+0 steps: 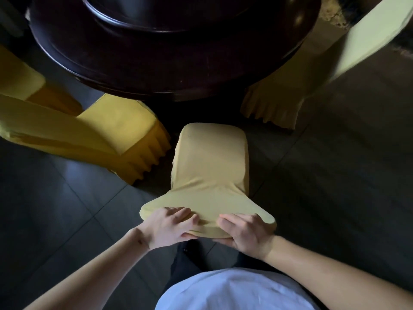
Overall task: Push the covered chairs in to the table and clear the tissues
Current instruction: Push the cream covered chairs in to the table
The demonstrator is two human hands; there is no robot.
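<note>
A chair in a yellow stretch cover (pixel 210 166) stands right in front of me, its seat toward the dark round wooden table (pixel 169 70). My left hand (pixel 169 227) and my right hand (pixel 245 233) both grip the top edge of its backrest, fingers over the front, thumbs behind. The seat's far edge lies just short of the table's rim. No tissues show in this view.
A second yellow covered chair (pixel 107 130) stands at the left, angled toward the table. A third covered chair (pixel 290 86) sits at the upper right, partly under the table's rim. The floor is dark grey tile (pixel 335 175). A raised round centre (pixel 156 14) tops the table.
</note>
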